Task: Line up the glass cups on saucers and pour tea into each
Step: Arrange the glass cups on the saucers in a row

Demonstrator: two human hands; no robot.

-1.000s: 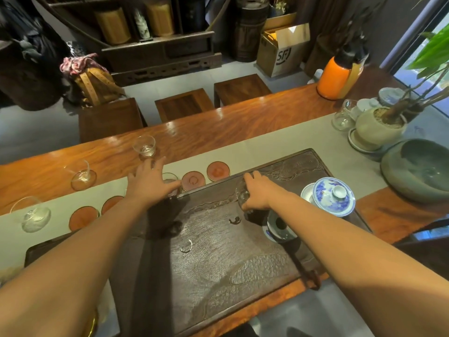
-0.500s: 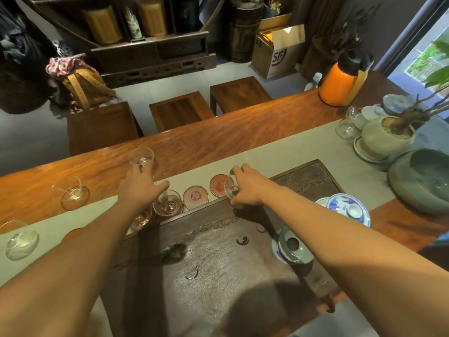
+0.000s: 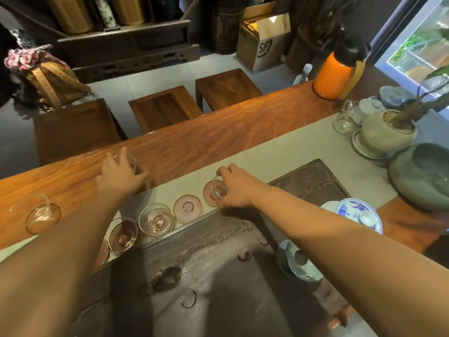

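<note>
Left hand (image 3: 119,175): fingers wrapped round a clear glass cup (image 3: 130,161) on the wooden table (image 3: 218,139).
Right hand (image 3: 233,188): pinches a small clear glass cup (image 3: 218,190) over the rightmost round pink saucer (image 3: 209,194).

We see only two arms and two hands of the person, nothing more of the body. Both forearms are bare along all the length we can see — no sleeve, no cuff reaches into view. The left hand (image 3: 119,175) has no glove, and we see no ring on its fingers and no watch or band at the wrist. The right hand (image 3: 234,190) is also without glove; its wrist carries no bracelet and no watch. The nails are too small for us to judge. The forearms look smooth — we notice no tattoo and no mark on them.
</note>
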